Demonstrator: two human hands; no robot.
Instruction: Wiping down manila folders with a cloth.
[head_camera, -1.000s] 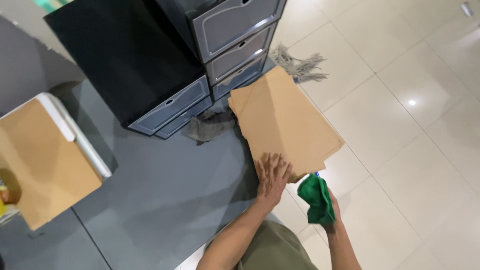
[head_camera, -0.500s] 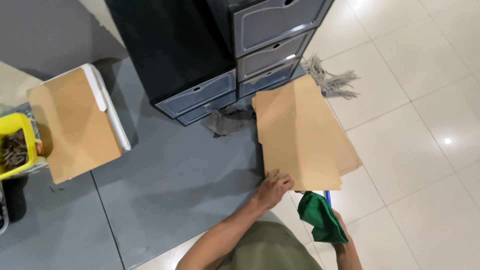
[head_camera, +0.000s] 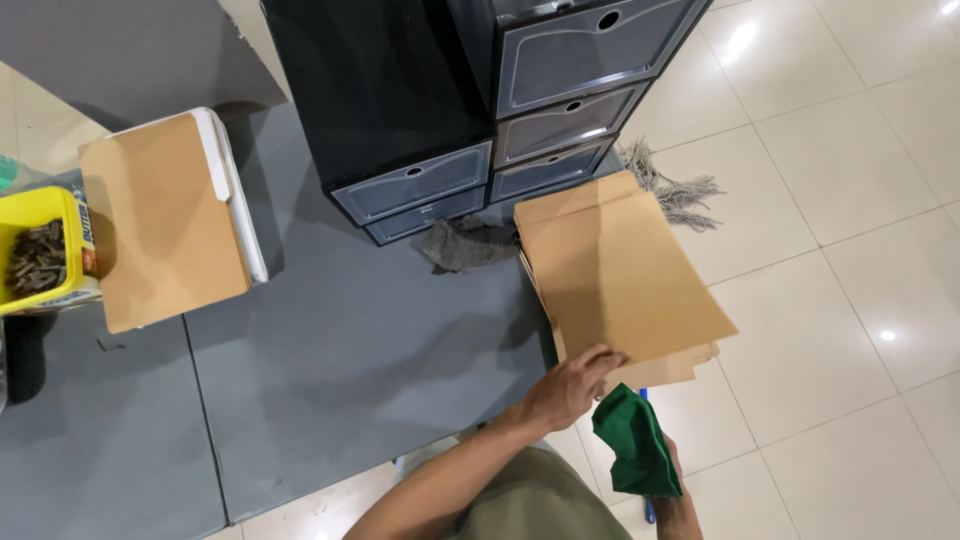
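We look down on our own 2 hands at the bottom of the view; our left hand (head_camera: 572, 385) lies with its fingers spread flat on the near corner of the stack of brown cardboard sheets (head_camera: 615, 275), pressing on the top sheet rather than closing around it; our right hand (head_camera: 668, 478) is mostly hidden under the green cloth (head_camera: 632, 448) it is closed on (a thin blue object, too little of it visible to name, shows just beside the cloth).

The cardboard stack lies partly on the grey floor mat (head_camera: 350, 350) and partly on the pale tiled floor (head_camera: 850, 250); its top sheet sits askew over the ones below, whose edges show at the near side; the green cloth is just beside the stack's near corner, over the tiles.

Beyond the stack stand the black drawer units (head_camera: 470, 110) with translucent grey drawer fronts, each front with a round finger hole; a crumpled grey rag (head_camera: 462, 243) lies at their foot, touching the far left corner of the cardboard; grey mop strands (head_camera: 675, 190) lie on the tiles at the far right of the stack.

To the left, well apart from our hands, a white box (head_camera: 235, 190) carries another brown cardboard sheet (head_camera: 160, 220) on top; beside it sits a yellow container (head_camera: 40, 250) holding small dark pieces.
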